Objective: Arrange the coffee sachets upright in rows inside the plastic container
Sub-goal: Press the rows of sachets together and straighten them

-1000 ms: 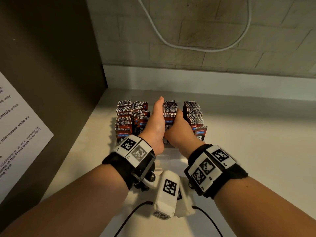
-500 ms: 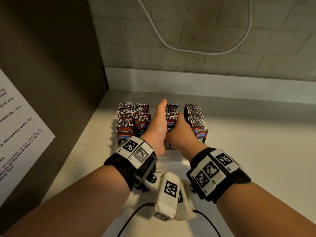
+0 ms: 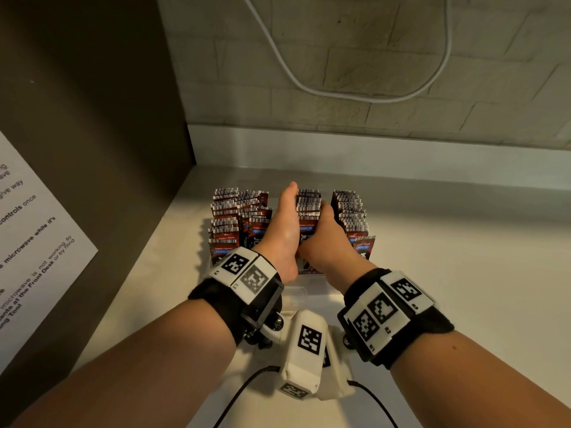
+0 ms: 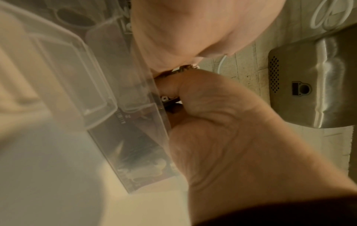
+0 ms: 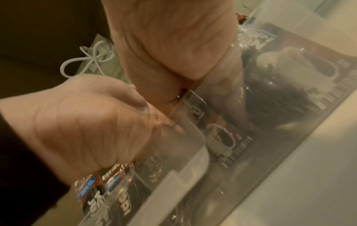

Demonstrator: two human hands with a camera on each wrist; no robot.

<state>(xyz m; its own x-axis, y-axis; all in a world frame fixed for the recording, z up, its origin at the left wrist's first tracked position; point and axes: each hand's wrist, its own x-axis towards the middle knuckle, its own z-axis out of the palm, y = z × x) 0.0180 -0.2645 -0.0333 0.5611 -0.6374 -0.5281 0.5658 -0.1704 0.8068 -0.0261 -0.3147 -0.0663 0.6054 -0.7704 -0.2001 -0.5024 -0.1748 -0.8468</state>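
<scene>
A clear plastic container (image 3: pixel 298 290) stands on the white counter and holds several rows of red-brown coffee sachets (image 3: pixel 225 217) on end. My left hand (image 3: pixel 285 220) lies flat with straight fingers against the left face of the third row (image 3: pixel 309 205). Against that row's right face my right hand (image 3: pixel 324 239) presses, thumb by the tops, its fingers dipping between this row and the rightmost row (image 3: pixel 352 211), mostly hidden. The right wrist view shows the sachets (image 5: pixel 222 137) through the container wall (image 5: pixel 289 137). In the left wrist view, sachet edges (image 4: pixel 170 99) sit squeezed between both palms.
A dark cabinet side (image 3: pixel 92 118) with a taped paper notice (image 3: pixel 31 242) rises close on the left. A tiled wall with a white cable (image 3: pixel 340 94) closes the back. Bare counter (image 3: pixel 463 257) spreads to the right. A steel appliance (image 4: pixel 318 84) shows in the left wrist view.
</scene>
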